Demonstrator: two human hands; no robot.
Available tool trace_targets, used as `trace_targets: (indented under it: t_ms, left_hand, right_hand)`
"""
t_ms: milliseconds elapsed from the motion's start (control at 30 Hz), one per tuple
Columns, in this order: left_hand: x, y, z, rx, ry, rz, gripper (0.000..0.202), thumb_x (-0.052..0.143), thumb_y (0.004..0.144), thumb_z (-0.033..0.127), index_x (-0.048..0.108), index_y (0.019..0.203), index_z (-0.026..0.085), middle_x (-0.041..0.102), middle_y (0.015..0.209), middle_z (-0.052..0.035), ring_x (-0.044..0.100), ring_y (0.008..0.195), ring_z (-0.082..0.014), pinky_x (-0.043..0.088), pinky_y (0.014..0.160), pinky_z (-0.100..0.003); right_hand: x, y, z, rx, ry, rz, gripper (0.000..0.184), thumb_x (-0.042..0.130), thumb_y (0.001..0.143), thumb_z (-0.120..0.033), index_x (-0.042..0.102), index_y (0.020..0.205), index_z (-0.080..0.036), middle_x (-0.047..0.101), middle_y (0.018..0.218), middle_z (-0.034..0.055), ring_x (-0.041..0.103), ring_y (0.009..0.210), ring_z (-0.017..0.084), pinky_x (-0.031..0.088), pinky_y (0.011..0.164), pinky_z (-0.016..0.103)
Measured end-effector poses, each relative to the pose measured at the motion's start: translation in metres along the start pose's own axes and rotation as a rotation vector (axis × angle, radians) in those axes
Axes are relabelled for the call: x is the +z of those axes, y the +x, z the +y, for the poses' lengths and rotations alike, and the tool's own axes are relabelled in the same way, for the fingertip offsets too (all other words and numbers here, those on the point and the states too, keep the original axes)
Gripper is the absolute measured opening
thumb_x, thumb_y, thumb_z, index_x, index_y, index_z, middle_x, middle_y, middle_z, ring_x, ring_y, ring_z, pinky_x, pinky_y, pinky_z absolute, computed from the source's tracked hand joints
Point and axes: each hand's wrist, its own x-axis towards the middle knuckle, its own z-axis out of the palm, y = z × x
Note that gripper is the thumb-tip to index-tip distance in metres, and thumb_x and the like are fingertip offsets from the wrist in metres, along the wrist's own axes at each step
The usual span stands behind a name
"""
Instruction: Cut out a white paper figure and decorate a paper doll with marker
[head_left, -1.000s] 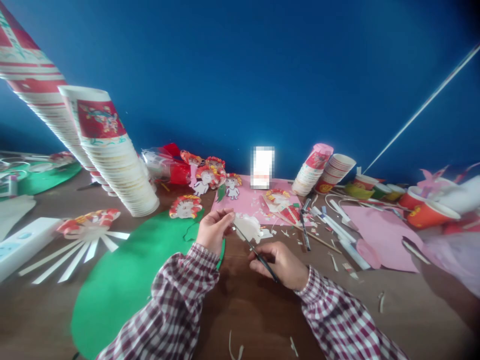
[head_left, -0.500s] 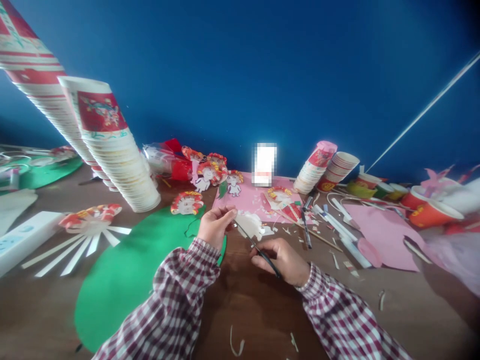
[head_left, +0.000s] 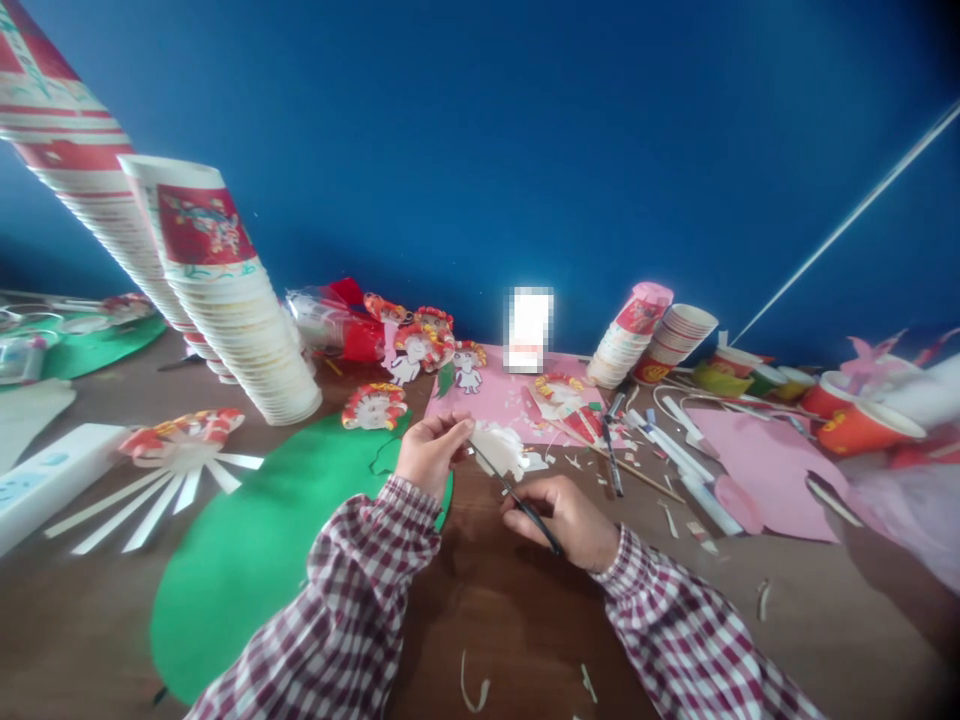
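My left hand (head_left: 435,455) is closed, with thumb and fingers pinching the edge of a white paper cutout (head_left: 501,447) with a wavy outline. My right hand (head_left: 566,520) is closed around dark-handled scissors (head_left: 534,518), seen nearly edge-on. Their narrow grey blade slants up and left against the paper, close to my left fingertips. Whether the blades are apart I cannot tell. Beneath my left forearm lies a large green sheet (head_left: 240,560) with a rounded outline. A pink sheet (head_left: 510,380) with paper scraps on it lies just beyond both hands.
Tall stacks of paper cups (head_left: 232,310) lean at the left, beside a fan of white paper strips (head_left: 172,480). Red-and-yellow trimmed cutouts (head_left: 375,407) lie behind my left hand. Pens (head_left: 613,460), a pink paper piece (head_left: 765,460) and orange cups (head_left: 870,427) are at the right.
Both hands stay almost in place. The white paper has shifted very slightly at the blade; nothing was let go or picked up.
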Motion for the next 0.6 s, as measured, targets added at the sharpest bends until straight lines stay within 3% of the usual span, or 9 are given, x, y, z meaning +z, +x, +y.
trace_targets:
  t_ms: [400,600]
  left_hand:
    - [0.001,0.0,-0.001,0.007,0.008,0.035,0.035,0.08,0.048,0.026,0.061,0.073,0.009,0.056,0.057,0.0036,0.047,0.043,-0.0024,0.037,0.041,-0.014]
    - [0.002,0.0,-0.003,0.01,0.017,0.046,0.036,0.08,0.05,0.027,0.061,0.075,0.01,0.056,0.055,0.0042,0.046,0.041,-0.0018,0.034,0.038,-0.012]
  right_hand:
    - [0.001,0.001,0.01,0.028,0.081,-0.01,0.03,0.063,0.076,-0.041,0.066,0.085,-0.012,0.046,0.053,-0.0033,0.038,0.048,0.007,0.032,0.047,0.019]
    - [0.001,0.001,0.01,0.024,0.173,-0.033,0.031,0.064,0.076,-0.041,0.065,0.083,-0.011,0.05,0.056,-0.0018,0.043,0.049,0.008,0.034,0.047,0.019]
